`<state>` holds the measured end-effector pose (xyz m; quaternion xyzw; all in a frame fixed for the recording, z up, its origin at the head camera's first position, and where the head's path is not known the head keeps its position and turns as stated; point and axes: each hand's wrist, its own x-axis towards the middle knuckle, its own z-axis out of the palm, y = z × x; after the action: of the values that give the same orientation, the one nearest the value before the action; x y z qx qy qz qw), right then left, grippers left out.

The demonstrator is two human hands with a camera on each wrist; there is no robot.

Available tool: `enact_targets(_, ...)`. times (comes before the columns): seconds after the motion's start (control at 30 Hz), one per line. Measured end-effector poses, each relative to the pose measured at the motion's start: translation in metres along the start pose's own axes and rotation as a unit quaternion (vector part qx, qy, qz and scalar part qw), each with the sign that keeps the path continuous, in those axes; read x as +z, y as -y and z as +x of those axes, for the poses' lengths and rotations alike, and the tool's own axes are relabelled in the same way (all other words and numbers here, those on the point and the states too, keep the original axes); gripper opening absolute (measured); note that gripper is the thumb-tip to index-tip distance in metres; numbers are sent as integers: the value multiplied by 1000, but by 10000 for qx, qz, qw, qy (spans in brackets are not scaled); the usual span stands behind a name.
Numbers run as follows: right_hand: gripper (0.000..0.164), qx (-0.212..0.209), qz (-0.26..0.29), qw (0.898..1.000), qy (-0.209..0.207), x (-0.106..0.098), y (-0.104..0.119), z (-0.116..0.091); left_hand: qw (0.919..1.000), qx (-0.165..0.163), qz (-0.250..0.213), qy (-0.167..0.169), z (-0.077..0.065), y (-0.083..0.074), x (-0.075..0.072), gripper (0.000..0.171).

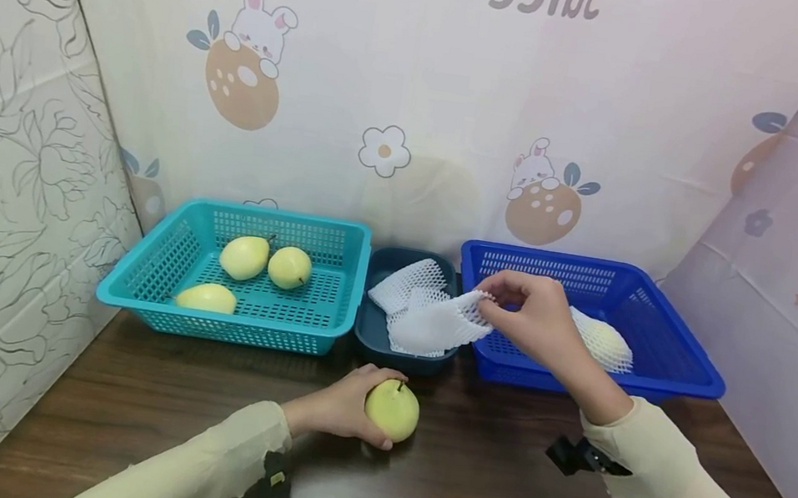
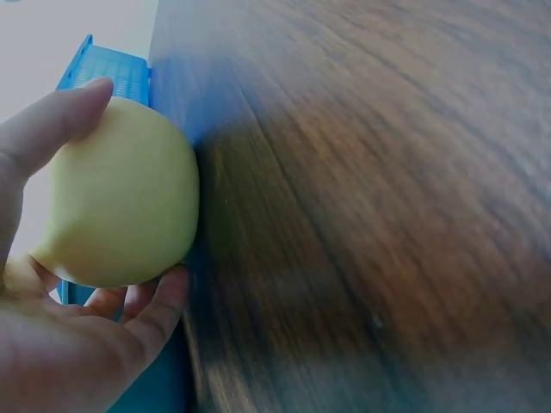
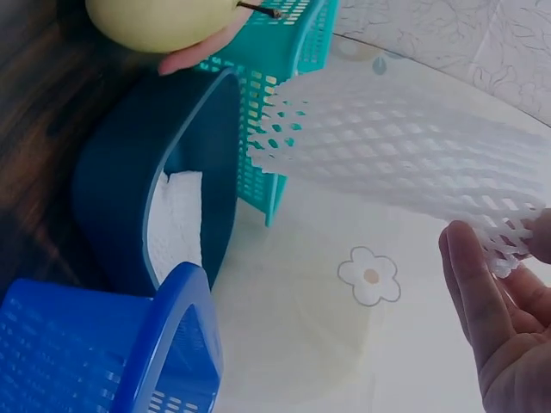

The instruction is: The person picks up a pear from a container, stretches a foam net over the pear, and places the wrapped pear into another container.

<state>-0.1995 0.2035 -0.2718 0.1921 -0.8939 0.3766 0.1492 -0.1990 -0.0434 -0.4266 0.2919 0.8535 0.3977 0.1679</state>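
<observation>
"Pear (image 1: 394,413): location?"
"On or just above the worktop (image 1: 490,480), contact unclear, in front of the small dark bin (image 1: 403,361)."
"Left grip (image 1: 347,404)?"
"Thumb and fingers curled round the pear."
"Right grip (image 1: 536,322)?"
"Pinching one end of a white foam net (image 1: 435,323), over the bin, near the blue basket (image 1: 654,383)."
"Turquoise basket (image 1: 244,330)?"
"Three more pears (image 1: 244,258) inside, left of the bin."

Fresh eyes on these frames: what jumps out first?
Probably the white foam net, pinched by the right hand above the dark teal bin mid-scene. Next, the yellow-green pear that the left hand grips in front of that bin. Then the turquoise basket on the left with three bare pears, and the blue basket on the right with a netted pear.
</observation>
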Motion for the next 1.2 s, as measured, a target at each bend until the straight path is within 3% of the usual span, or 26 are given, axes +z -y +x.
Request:
enact_targets(0.17, 8, 19, 198, 9998, -19, -1, -1, -8, 9999, -130, -78, -25, -1, 0, 1, 87)
enact_targets(0.4, 8, -27, 266, 9996, -88, 3, -7, -13, 9933, -682, -896, -259, -5, -5, 1, 89)
enact_targets(0.53, 7, -34, 345, 9993, -108, 5, -9, -11, 9881, -572, -1300, -582, -6, -8, -3, 82)
enact_targets(0.6, 8, -32, 373, 9992, -126, 6, -9, -10, 9814, -477, -1676, -808, -7, -10, -6, 73)
enact_targets(0.7, 8, -2, 473, 9987, -167, 7, -9, -9, 9580, -423, -2602, -1125, -6, -13, -10, 55)
enact_targets(0.87, 9, 106, 798, 9966, -197, 14, -8, -7, 9051, -346, -4005, -1384, -6, -18, -18, 43)
enact_targets(1.07, 10, 200, 1143, 9930, -198, 24, -10, -5, 8636, 5, -4845, -1394, -6, -22, -22, 44)
enact_targets(1.2, 10, 251, 1381, 9899, -201, 29, -11, -4, 8283, 397, -5408, -1409, -2, -22, -20, 51)
